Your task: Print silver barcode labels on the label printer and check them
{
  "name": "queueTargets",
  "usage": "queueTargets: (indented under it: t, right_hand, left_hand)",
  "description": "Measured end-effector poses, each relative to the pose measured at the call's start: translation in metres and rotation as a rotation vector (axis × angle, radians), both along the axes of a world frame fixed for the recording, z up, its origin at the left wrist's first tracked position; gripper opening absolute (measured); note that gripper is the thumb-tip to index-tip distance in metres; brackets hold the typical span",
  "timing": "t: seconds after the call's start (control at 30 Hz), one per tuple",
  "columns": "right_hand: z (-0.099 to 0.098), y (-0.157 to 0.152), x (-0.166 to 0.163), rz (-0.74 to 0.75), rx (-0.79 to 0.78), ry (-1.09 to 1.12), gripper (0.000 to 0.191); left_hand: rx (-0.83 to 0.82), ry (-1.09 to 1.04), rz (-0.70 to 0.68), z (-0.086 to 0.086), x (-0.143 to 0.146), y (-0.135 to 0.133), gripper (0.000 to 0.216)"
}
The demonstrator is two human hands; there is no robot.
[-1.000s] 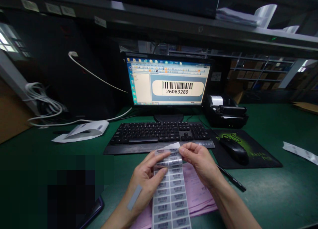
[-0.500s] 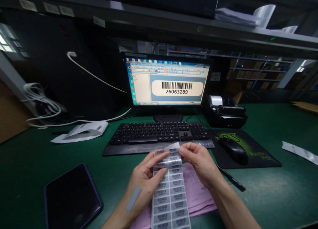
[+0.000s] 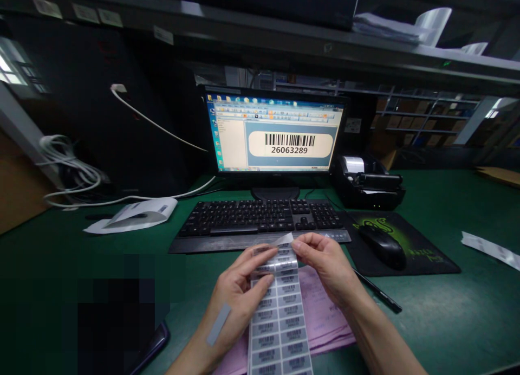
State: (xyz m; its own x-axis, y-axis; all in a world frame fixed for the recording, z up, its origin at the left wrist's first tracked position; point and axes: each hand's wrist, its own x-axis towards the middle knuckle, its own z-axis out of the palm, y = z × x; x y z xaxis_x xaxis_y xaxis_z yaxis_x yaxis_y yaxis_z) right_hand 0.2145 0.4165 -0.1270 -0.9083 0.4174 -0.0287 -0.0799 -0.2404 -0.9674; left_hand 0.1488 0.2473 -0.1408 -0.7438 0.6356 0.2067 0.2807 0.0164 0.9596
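A long strip of small silver barcode labels [image 3: 279,321] hangs down between my hands, just in front of the keyboard [image 3: 260,220]. My left hand [image 3: 239,296] pinches the strip's left edge near the top, thumb and fingers closed on it. A loose grey label is stuck on the back of that hand. My right hand [image 3: 327,264] grips the top right corner of the strip with its fingertips. Under the strip lies a pink paper sheet [image 3: 320,315] on the green table.
A monitor [image 3: 276,134] showing a barcode stands behind the keyboard. A label printer [image 3: 368,182], a mouse [image 3: 382,245] on a dark mat and a pen [image 3: 377,291] are to the right. A dark phone [image 3: 152,342] and white papers [image 3: 134,215] lie left.
Both hands keep hold of the label strip almost unmoved; the strip's top edge has shifted only slightly.
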Motion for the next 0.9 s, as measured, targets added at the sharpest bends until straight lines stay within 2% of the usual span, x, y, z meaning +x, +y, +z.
queueTargets:
  t: [0.3,0.47,0.57,0.73,0.9]
  right_hand:
    - [0.0020,0.0010,0.0000,-0.030,0.077,-0.022,0.029]
    - [0.0025,0.0003,-0.0002,-0.116,0.152,-0.008,0.030]
    - [0.0036,-0.0002,-0.0003,-0.159,0.122,-0.004,0.034]
    - [0.0076,-0.0047,0.0002,-0.048,0.025,-0.050,0.038]
    - [0.0057,-0.0070,0.0002,-0.009,0.074,-0.034,0.031]
  left_hand:
    - [-0.030,0.036,0.013,0.0033,0.0004,-0.0017,0.032]
    - [-0.015,0.039,0.022,0.0045,0.0003,-0.0006,0.032]
    - [-0.021,0.024,0.005,0.0057,0.0003,-0.0007,0.033]
    - [-0.020,-0.021,-0.042,0.0061,0.0003,-0.0018,0.033]
    - [0.015,-0.069,-0.089,0.0065,0.0009,0.0003,0.033]
